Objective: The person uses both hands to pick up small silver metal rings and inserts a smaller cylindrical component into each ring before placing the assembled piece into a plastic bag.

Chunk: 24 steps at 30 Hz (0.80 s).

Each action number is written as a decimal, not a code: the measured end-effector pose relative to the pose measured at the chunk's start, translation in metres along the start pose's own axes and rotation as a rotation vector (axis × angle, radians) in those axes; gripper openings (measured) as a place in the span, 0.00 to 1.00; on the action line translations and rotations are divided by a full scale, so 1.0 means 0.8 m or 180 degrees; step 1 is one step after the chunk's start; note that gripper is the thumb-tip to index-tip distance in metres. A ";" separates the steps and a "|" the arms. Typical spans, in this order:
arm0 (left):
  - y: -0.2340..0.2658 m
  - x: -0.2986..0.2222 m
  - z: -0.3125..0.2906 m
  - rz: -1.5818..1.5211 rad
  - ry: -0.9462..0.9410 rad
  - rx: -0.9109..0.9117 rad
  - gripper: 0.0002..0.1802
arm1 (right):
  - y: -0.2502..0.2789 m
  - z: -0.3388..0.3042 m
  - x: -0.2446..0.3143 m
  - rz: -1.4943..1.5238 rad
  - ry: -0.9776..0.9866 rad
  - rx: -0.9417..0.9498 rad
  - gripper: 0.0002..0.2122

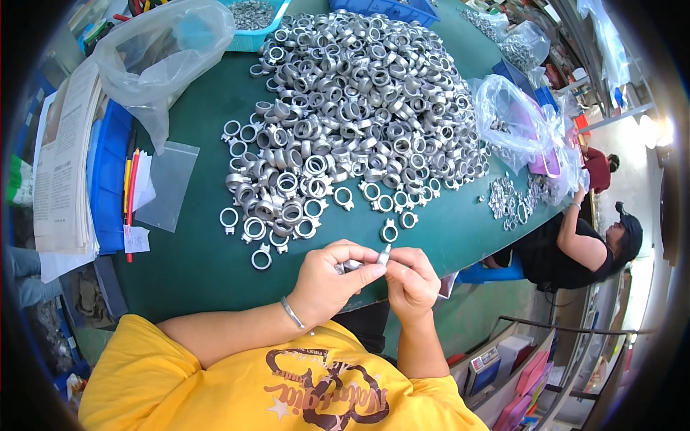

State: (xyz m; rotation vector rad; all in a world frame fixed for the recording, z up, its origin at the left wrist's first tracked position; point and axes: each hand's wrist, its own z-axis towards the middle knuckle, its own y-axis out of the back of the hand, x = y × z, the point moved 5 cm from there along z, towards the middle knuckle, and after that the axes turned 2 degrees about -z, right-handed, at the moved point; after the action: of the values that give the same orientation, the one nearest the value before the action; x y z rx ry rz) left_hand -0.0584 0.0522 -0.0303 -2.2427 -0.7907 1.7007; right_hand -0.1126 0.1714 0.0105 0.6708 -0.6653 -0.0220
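Close to the table's near edge, my two hands meet over a small silver metal ring clamp (384,254). My left hand (332,276) pinches it between thumb and forefinger; more grey metal shows inside the curled fingers, too covered to count. From the other side, the fingertips of my right hand (412,281) close on the same clamp. Just beyond my hands a single ring clamp (389,231) lies on the green table (208,280). Past it spreads a big pile of similar ring clamps (359,93), with several loose ones along its near edge.
Left are a blue bin (109,179), papers (68,158), a red pencil (131,208), a clear bag (169,187) and a plastic sack (162,57). Smaller metal parts (509,201) lie right, by a purple basket (544,164). A co-worker in black (568,248) sits at the right edge.
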 end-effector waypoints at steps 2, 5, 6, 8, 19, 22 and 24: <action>0.000 -0.006 0.000 0.0561 -0.0551 0.0005 0.06 | 0.002 -0.003 -0.004 0.0453 -0.0318 -0.0195 0.07; -0.002 -0.012 -0.002 0.0669 -0.0659 0.0011 0.05 | -0.004 -0.017 -0.018 0.1645 -0.1360 -0.0374 0.09; -0.002 -0.012 -0.002 0.0730 -0.0727 0.0033 0.05 | -0.005 -0.019 -0.021 0.1950 -0.1615 -0.0326 0.10; -0.003 -0.012 -0.003 0.0853 -0.0862 0.0079 0.05 | -0.009 -0.023 -0.024 0.2560 -0.2123 -0.0231 0.11; -0.007 -0.015 -0.005 0.0904 -0.0900 0.0203 0.06 | -0.010 -0.022 -0.020 0.2614 -0.1371 0.0018 0.13; -0.005 -0.009 -0.004 0.0782 -0.0870 0.0140 0.06 | -0.008 -0.020 -0.017 0.2427 -0.1253 -0.0011 0.13; -0.004 -0.005 -0.002 0.0499 -0.0655 0.0089 0.06 | -0.005 -0.018 -0.016 0.2296 -0.1233 -0.0069 0.13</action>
State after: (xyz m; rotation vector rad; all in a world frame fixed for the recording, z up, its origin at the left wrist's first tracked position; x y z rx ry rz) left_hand -0.0588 0.0529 -0.0247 -2.1870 -0.6412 2.0269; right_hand -0.1136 0.1792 -0.0077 0.3752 -1.2496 0.5182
